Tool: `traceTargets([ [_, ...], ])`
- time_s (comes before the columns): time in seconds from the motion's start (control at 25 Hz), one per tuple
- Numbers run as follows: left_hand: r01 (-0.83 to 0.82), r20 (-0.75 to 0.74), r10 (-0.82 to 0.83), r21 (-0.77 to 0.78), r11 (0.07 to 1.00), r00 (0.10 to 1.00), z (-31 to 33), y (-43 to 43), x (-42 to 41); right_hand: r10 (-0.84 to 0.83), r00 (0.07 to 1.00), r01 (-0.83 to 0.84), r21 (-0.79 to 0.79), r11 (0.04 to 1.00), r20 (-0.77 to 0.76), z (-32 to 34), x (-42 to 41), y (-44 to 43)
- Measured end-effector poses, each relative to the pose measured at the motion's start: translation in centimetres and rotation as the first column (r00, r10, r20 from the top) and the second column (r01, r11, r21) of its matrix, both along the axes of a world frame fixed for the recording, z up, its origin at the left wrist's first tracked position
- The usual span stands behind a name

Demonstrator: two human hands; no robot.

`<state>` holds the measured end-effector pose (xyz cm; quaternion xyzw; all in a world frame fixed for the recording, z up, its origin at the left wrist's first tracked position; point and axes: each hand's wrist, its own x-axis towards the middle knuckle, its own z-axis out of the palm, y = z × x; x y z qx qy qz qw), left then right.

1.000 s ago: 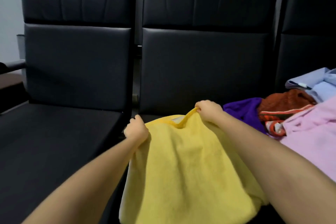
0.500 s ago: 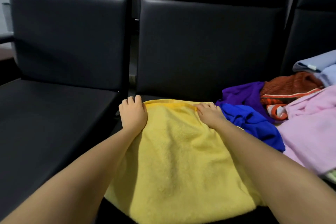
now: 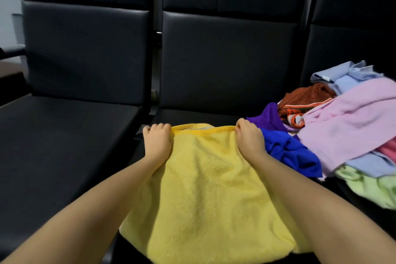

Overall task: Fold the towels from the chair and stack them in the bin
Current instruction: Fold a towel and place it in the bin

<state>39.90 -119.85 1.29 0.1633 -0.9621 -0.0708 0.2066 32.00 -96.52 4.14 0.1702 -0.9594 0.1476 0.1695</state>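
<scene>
A yellow towel [image 3: 205, 188] lies spread over the middle black chair seat [image 3: 192, 117], its near part hanging over the front edge. My left hand [image 3: 157, 141] grips the towel's far left corner with curled fingers. At the far right corner my right hand [image 3: 249, 137] pinches the yellow hem. The hem runs straight between the two hands. To the right lies a heap of other towels: blue [image 3: 289, 154], purple [image 3: 270, 119], pink [image 3: 351, 120], rust-orange [image 3: 304, 98], light blue [image 3: 342, 77] and pale green [image 3: 368, 188]. No bin is in view.
Three black padded chairs stand side by side. The left seat [image 3: 53, 135] carries nothing. An armrest [image 3: 12, 49] juts out at the far left. The towel heap covers the right chair and spills onto the middle seat's right side.
The far edge of the yellow towel, held raised a second ago, now lies flat on the seat. Both hands pressed on it, then curled around its far corners.
</scene>
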Motion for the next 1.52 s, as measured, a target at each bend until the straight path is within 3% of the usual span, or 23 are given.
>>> traceTargets([
  [0.08, -0.077, -0.018, 0.078, 0.074, 0.994, 0.997, 0.0, 0.2, 0.3, -0.003, 1.000, 0.005, -0.105, 0.994, 0.013, 1.6, -0.9, -0.3],
  [0.28, -0.140, -0.046, 0.154, 0.218, 0.966, 0.987, -0.5, 0.1, -0.4, 0.054, 0.929, -0.017, -0.104, 0.994, 0.366, 2.3, -4.9, -3.2],
  [0.56, -0.182, -0.009, 0.186, 0.158, 0.970, 0.982, -1.6, -0.3, -1.2, 0.178, 0.930, -0.206, 0.057, 0.977, 0.322, -2.3, -4.9, -3.8],
  [0.68, -0.208, 0.023, 0.207, 0.128, 0.970, 0.978, -1.6, -0.4, -1.1, 0.186, 0.843, -0.207, -0.013, 0.978, 0.505, -0.3, -3.9, -2.7],
  [0.8, -0.215, 0.040, 0.211, 0.157, 0.964, 0.977, -1.3, -0.3, -0.8, 0.166, 0.829, -0.269, 0.121, 0.955, 0.534, 2.1, -3.4, -1.1],
  [0.92, -0.169, 0.039, 0.165, 0.188, 0.967, 0.986, -0.8, -0.2, -0.4, 0.201, 0.898, -0.310, 0.239, 0.920, 0.392, 5.3, -3.3, 0.5],
  [1.0, -0.080, 0.027, 0.077, 0.122, 0.989, 0.997, 0.2, -0.2, 0.1, 0.219, 0.901, -0.338, 0.290, 0.895, 0.376, 8.1, -2.9, 1.8],
  [1.12, 0.133, 0.034, -0.136, 0.090, 0.987, 0.990, 3.4, -0.9, 0.3, 0.228, 0.880, -0.347, 0.235, 0.908, 0.418, 11.2, -2.0, 3.7],
  [1.28, 0.381, 0.126, -0.405, 0.178, 0.907, 0.906, 10.9, -2.8, 0.9, 0.225, 0.882, -0.324, 0.186, 0.927, 0.415, 14.0, 0.1, 5.4],
  [1.52, 0.407, 0.215, -0.411, 0.061, 0.911, 0.886, 18.6, -3.8, 3.4, 0.212, 0.884, -0.293, 0.141, 0.946, 0.417, 17.5, 3.1, 7.5],
])
